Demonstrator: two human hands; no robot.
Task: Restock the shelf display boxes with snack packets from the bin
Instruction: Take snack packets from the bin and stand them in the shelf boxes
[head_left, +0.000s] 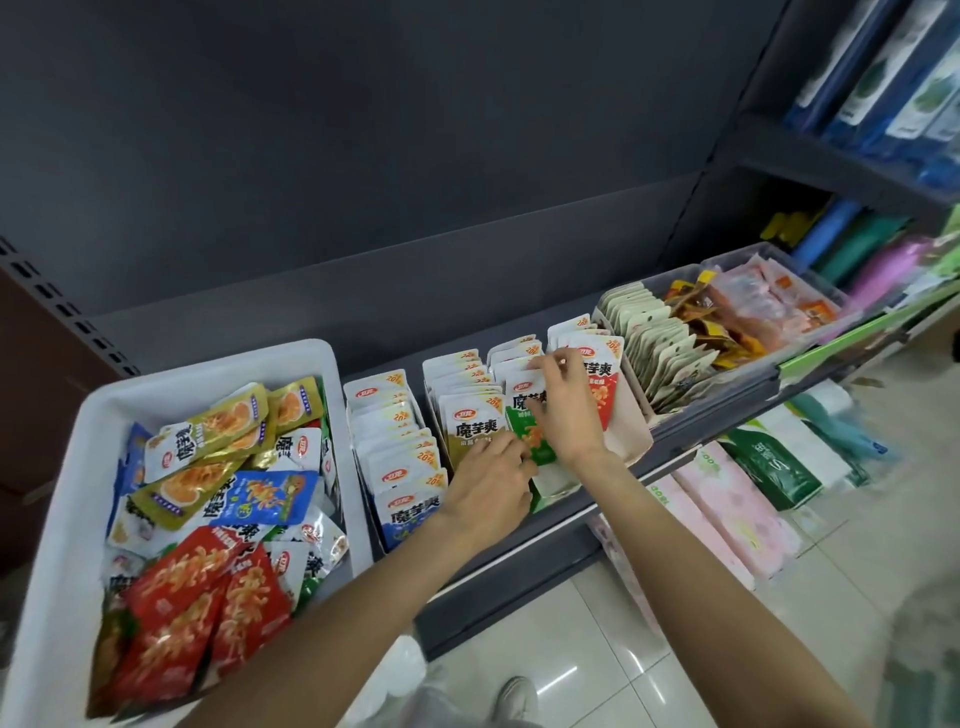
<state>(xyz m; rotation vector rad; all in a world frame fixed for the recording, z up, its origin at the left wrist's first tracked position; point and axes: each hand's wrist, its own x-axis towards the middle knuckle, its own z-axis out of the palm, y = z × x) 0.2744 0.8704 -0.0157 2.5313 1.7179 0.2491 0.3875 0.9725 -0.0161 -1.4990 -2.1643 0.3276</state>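
A white bin (62, 499) at the left holds several loose snack packets (208, 519) in gold, blue, red and white. On the grey shelf stand four display boxes in a row: blue packets (402, 462), gold packets (470, 415), green packets and red packets (605, 379). Both hands meet at the green box. My right hand (563, 402) grips the front green packet (521, 418), fingers over its top edge and thumb on its face. My left hand (488, 493) holds that packet's lower end, fingers curled at its bottom edge. The hands hide most of the green packet.
Further right on the shelf stand a box of beige packets (660, 348) and clear tubs of orange snacks (769, 306). Tissue packs (727, 509) fill the shelf below. Blue and green goods line the right-hand shelving. A tiled floor and a shoe (517, 696) lie below.
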